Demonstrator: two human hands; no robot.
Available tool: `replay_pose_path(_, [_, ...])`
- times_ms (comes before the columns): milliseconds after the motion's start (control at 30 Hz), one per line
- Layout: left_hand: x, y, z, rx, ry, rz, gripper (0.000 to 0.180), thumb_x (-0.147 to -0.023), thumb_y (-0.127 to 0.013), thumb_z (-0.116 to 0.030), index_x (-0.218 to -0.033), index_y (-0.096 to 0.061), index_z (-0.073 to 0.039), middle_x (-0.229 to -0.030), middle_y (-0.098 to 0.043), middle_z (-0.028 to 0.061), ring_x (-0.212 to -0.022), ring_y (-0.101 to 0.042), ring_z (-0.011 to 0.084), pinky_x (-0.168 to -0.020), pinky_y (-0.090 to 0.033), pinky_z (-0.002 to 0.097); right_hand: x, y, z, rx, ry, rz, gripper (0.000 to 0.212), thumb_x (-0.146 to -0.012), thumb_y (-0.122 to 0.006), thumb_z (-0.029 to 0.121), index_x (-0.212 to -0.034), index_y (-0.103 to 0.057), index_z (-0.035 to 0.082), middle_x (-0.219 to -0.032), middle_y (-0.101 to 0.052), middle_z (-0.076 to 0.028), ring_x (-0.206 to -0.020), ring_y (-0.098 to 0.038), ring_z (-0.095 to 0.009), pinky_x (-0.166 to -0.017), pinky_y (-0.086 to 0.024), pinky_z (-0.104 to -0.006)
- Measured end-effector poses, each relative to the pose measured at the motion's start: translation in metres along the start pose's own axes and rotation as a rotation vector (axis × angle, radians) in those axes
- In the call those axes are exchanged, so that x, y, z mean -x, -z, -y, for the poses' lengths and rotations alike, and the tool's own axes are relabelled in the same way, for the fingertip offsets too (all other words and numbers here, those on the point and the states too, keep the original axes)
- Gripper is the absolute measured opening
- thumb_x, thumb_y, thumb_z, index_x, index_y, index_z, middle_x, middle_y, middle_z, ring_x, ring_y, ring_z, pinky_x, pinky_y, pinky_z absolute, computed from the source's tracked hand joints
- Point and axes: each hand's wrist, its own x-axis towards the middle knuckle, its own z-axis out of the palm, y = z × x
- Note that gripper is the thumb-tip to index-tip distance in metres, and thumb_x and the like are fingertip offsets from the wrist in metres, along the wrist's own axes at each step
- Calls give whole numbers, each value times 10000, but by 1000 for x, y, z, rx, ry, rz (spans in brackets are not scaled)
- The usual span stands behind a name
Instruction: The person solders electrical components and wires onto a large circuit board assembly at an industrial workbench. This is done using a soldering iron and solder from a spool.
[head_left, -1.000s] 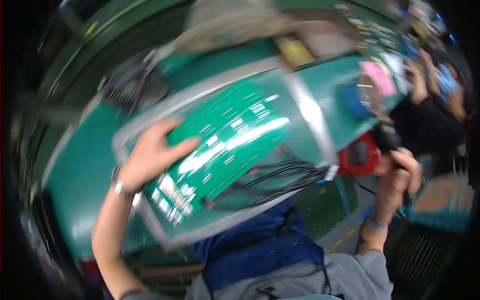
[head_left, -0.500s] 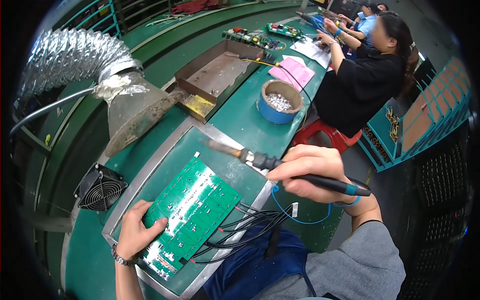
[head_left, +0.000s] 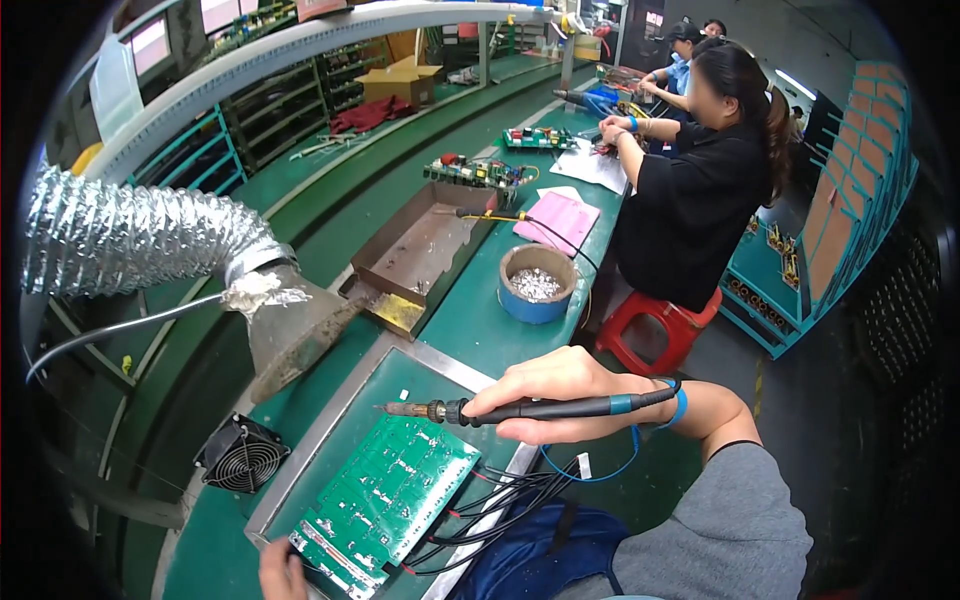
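Observation:
My right hand grips a black soldering iron that lies nearly level, its metal tip pointing left just above the far edge of a green circuit board. The board lies flat inside a metal-rimmed tray on the green bench, and a bundle of black and red wires runs off its right side. At the bottom edge, only the fingers of my left hand show, pressed on the board's near left corner.
A silver flexible duct ends in a hood over the tray's far left. A small black fan sits left of the tray. Beyond are a brown open box, a blue bowl of small metal parts, a pink sheet and a seated person on a red stool.
The board was lowered from a raised tilt to lie flat in the tray. My right hand picked up the soldering iron and brought its tip over the board. The view tilted up along the bench.

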Motion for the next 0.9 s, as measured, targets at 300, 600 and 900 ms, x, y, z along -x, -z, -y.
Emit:
replay_pose_path(300, [39, -30, -26, -226, -172, -201, 208, -810, -618, -114, -986, -639, -3, -1108, -599, 191, -1070, -506, 414, -982, -370, 469, -22, 11, 20, -91, -66, 125, 202, -889, -588, 153, -1043, -607, 23, -720, -616, -66, -609, -590, -141, -565, -451, -270])
replay_pose_path(600, [51, -39, -22, -224, -186, -155, 246, -767, -621, -58, -1003, -591, 7, -1030, -576, 198, -1006, -529, 401, -936, -402, 454, -41, 11, 56, -102, -28, 194, 174, -867, -621, 155, -996, -623, 38, -658, -598, -40, -576, -567, -97, -530, -431, -259])
replay_pose_path(900, [16, -30, -36, -167, -260, -164, 126, -742, -594, -27, -847, -533, 5, -941, -509, 155, -957, -487, 343, -867, -412, 443, -75, 4, 54, 87, -386, 127, 284, -928, -540, 256, -971, -660, 3, -725, -632, -31, -581, -586, -62, -468, -432, -175])
